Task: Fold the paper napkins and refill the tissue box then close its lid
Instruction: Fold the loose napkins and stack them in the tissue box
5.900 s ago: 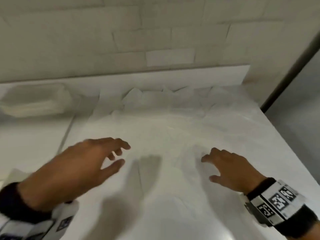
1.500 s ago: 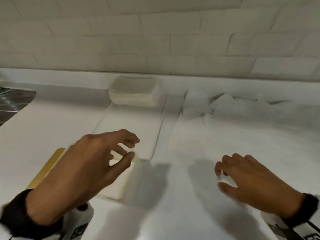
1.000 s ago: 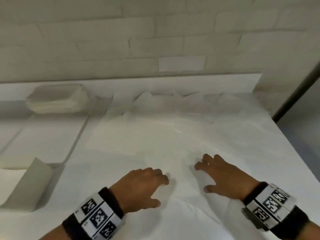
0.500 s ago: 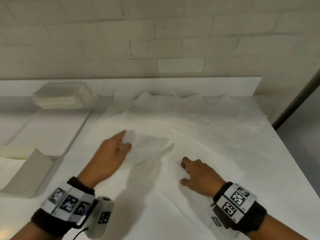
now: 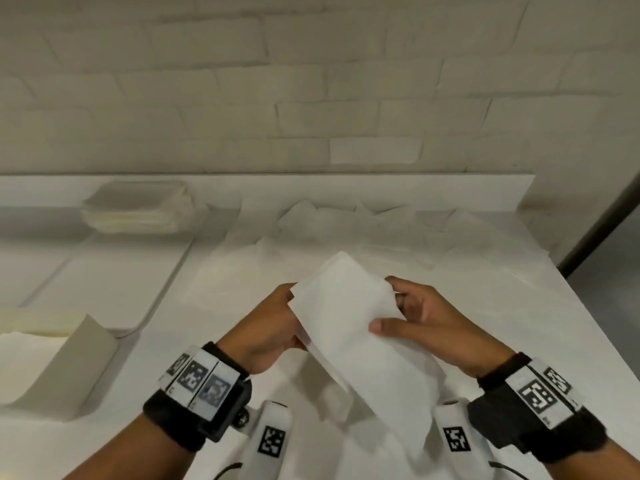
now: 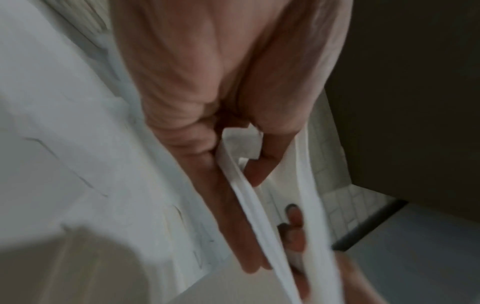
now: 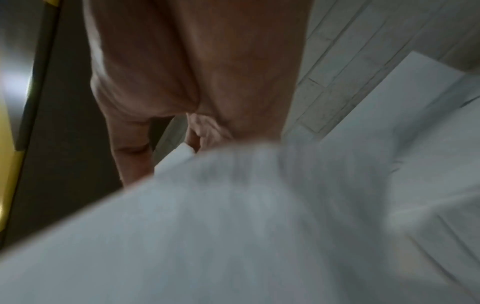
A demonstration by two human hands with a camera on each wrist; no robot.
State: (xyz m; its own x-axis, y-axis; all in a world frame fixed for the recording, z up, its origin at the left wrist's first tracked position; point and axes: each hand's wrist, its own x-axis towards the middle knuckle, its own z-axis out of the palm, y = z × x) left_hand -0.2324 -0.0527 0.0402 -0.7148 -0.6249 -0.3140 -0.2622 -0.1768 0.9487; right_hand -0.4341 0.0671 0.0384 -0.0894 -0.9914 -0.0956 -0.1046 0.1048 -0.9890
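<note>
Head view, nearest first: both wrists wear black bands with printed markers, and between them a white napkin [image 5: 349, 327] is lifted off the white surface [image 5: 485, 306], tilted with its far end up. The left hand [image 5: 266, 327] grips the napkin's left edge, fingers tucked behind the sheet; the left wrist view shows the thin white paper pinched between thumb and fingers [image 6: 228, 205]. The right hand [image 5: 422, 320] holds the right edge, its thumb laid across the front face and its fingers curled round the far side. In the right wrist view the napkin [image 7: 233, 216] is a blurred white mass filling the lower frame, so the grip cannot be read there.

At the near left stands an open cream-coloured tissue box [image 5: 45, 358], one wall leaning outward. Just beyond it lies a flat white tray [image 5: 104, 282]. Farther back, more loose napkins [image 5: 363, 223] are strewn over the surface towards the wall, and a stack of folded napkins [image 5: 138, 209] sits at the far left against the pale brick wall [image 5: 311, 98].
</note>
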